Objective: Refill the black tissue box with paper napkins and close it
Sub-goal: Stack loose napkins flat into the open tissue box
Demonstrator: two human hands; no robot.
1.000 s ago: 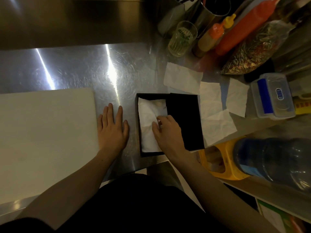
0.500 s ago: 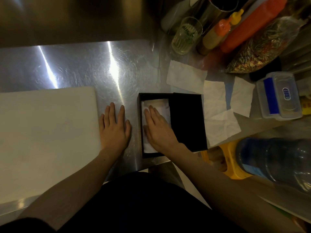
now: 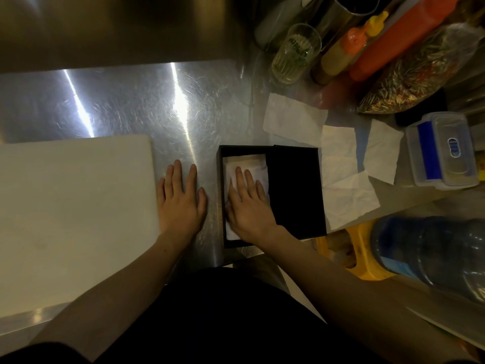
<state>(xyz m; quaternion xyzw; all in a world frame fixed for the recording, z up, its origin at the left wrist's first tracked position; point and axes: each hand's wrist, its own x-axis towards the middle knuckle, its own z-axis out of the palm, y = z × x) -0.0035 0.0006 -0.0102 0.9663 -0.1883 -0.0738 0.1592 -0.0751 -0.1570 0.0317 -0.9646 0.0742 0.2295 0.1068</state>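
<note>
This looks like a restaurant or canteen kitchen's prep station. The worktop is a scratched stainless-steel counter with a steel backsplash, and a large white cutting board lies on it. At the far right stand squeeze sauce bottles, a drinking glass, a clear bag of dried food and a lidded plastic container. Loose paper napkins lie spread nearby, and a big water jug sits below the counter.

A black garment fills the lower middle of the frame; forearms bare down to left hand and right hand.
</note>
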